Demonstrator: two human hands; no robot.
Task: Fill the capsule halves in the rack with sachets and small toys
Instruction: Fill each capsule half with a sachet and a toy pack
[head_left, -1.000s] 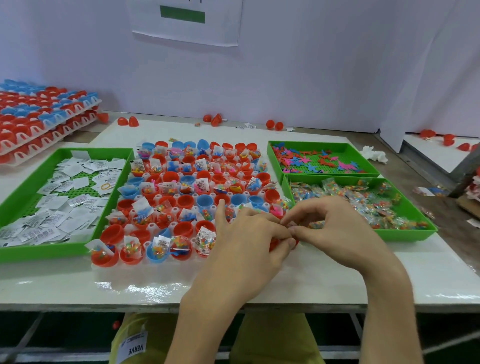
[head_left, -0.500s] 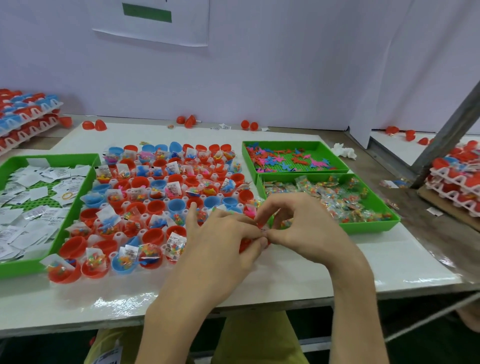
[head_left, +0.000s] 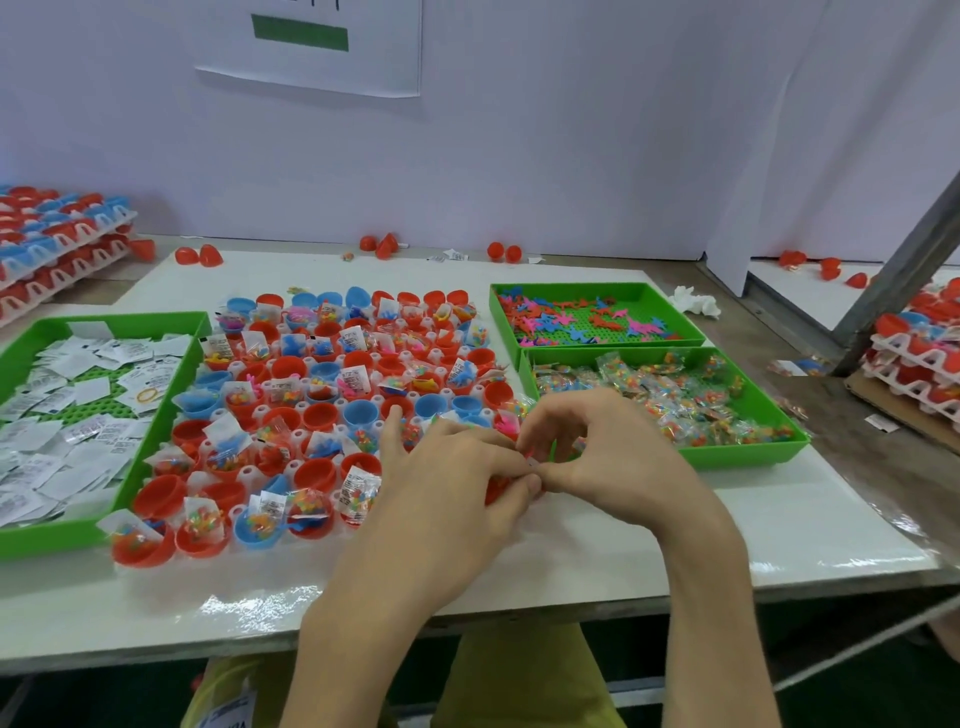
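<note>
Head view. Gripping a red capsule half (head_left: 496, 491) with the left hand (head_left: 457, 483), fingers curled round it. Pinching a white sachet (head_left: 531, 461), mostly hidden, with the right hand (head_left: 613, 467), fingertips pressed together at the half's mouth. Just left of the grip, the rack (head_left: 248, 472) of capsule halves, many filled. Behind the grip, a packet tray (head_left: 737, 456); beyond that, a toy tray (head_left: 597, 288); far left, a sachet tray (head_left: 52, 540).

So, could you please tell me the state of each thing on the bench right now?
rack, many capsule halves filled, several empty
red capsule half, held at the rack's near right corner
left hand, grips that half
right hand, pinches at the same half
left tray, holds loose white sachets
far right tray, holds small coloured toys
near right tray, holds clear packets
</note>
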